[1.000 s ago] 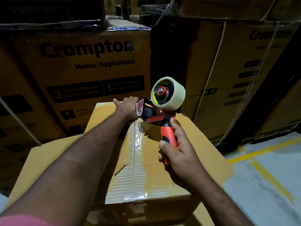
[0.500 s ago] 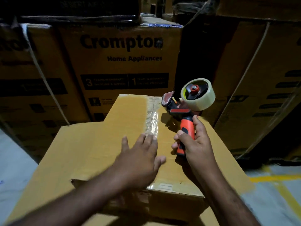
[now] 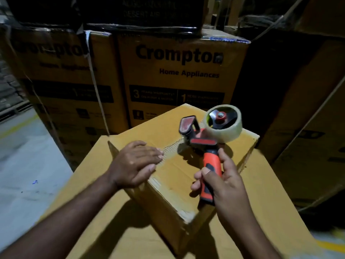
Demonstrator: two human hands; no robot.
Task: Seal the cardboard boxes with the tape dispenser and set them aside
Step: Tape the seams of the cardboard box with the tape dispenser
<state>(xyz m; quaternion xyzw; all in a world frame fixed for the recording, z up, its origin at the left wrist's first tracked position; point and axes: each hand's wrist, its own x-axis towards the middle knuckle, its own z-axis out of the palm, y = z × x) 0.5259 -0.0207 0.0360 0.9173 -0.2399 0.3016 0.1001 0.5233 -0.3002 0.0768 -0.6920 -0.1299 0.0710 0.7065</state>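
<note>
The dispenser (image 3: 205,140) is held over the box (image 3: 164,128) by its orange handle, gripped in the curled fingers of the right hand (image 3: 227,184). The left hand (image 3: 133,163) is laid flat, fingers straight, on the box top at the taped seam (image 3: 172,147); the box is set askew on a larger box (image 3: 261,212). Behind, "Crompton Home Appliances" is printed on stacked cartons (image 3: 177,79), with "3" and "1" warranty panels below.

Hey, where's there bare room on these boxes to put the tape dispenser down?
On the small box, the far top between the left hand and the back edge is bare. The large box under it shows bare top beyond the right hand and at near left. The middle, under the tape dispenser, is crowded.
</note>
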